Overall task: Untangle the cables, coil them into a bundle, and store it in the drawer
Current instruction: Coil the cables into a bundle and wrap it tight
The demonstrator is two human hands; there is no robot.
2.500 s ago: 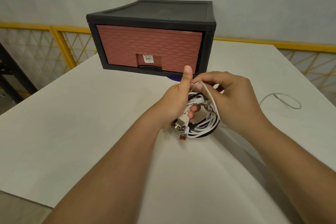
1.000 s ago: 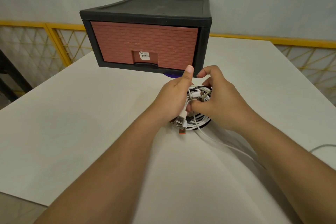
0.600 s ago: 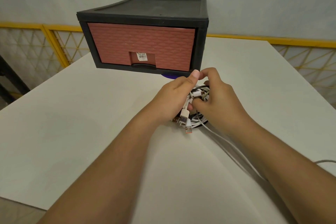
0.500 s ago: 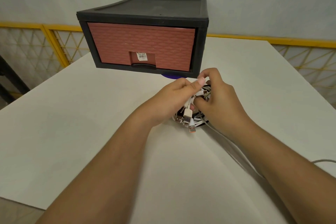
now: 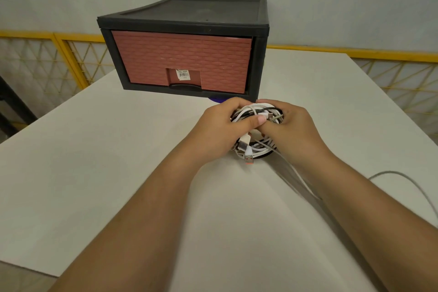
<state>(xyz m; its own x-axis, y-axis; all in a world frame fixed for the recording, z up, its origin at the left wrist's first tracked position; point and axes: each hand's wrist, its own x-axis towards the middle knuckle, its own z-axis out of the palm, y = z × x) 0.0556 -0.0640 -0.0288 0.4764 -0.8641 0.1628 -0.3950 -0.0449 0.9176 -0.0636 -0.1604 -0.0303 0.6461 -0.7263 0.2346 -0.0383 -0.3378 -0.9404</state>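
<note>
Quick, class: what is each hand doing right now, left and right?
Left hand: grips the cable bundle, thumb laid across it.
Right hand: grips the same bundle from the other side.

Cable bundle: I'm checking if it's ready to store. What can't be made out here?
Head view only:
- Much of the cable bundle is covered by the left hand and right hand.
- Grey cable tail runs off the right edge; end unseen.
- Drawer shut; inside hidden by its front.
- Label print too small.
</note>
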